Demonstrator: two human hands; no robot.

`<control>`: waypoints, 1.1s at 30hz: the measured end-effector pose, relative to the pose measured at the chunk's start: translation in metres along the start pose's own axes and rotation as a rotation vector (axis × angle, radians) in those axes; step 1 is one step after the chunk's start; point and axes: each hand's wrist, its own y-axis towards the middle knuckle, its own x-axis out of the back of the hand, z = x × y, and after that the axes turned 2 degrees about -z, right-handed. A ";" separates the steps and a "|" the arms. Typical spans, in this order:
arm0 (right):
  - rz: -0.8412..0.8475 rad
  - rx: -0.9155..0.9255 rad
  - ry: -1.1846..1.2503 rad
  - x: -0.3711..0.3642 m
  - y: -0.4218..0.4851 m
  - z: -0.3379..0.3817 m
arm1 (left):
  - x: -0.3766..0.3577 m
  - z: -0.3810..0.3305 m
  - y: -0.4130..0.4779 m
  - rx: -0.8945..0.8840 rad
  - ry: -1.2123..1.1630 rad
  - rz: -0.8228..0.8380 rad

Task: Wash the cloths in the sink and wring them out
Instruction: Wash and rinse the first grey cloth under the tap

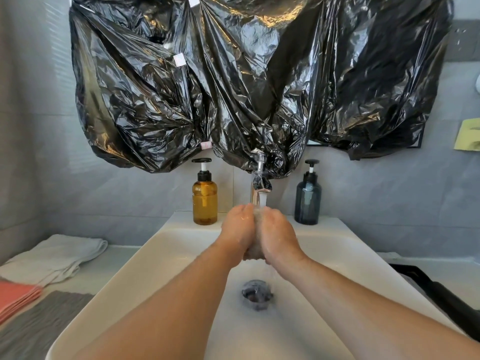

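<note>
Over the white sink (166, 245), my left hand (237, 228) and my right hand (279, 233) press together around a small pale wet cloth (254, 252). Only a strip of it shows between the palms. Water runs from the tap (260, 184) straight onto the cloth and hands, and drips down toward the drain (257, 293). On the counter to the left lie a folded white cloth (57, 258), a stack of pink cloths (18, 297) and a grey cloth (39, 326).
An amber pump bottle (204, 197) stands left of the tap and a dark blue pump bottle (307, 198) right of it. Black plastic sheeting (246, 81) covers the wall above. A black object (439, 294) lies right of the sink.
</note>
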 end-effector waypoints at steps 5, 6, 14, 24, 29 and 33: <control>-0.102 -0.183 0.013 0.015 0.012 -0.004 | 0.001 0.002 0.000 0.048 0.139 0.235; -0.133 -0.179 0.013 0.017 0.014 -0.002 | 0.002 0.000 -0.002 0.091 0.086 0.262; -0.102 -0.121 0.163 0.012 0.011 0.000 | 0.002 0.002 0.001 0.288 -0.238 0.194; -0.098 -0.063 -0.041 0.005 0.005 -0.007 | 0.001 0.001 0.001 -0.159 0.121 0.138; -0.087 -0.067 -0.059 0.014 0.012 -0.010 | 0.010 0.000 0.001 -0.097 0.131 0.406; -0.146 0.015 -0.059 0.022 0.019 -0.004 | 0.015 -0.007 0.002 -0.066 0.093 0.370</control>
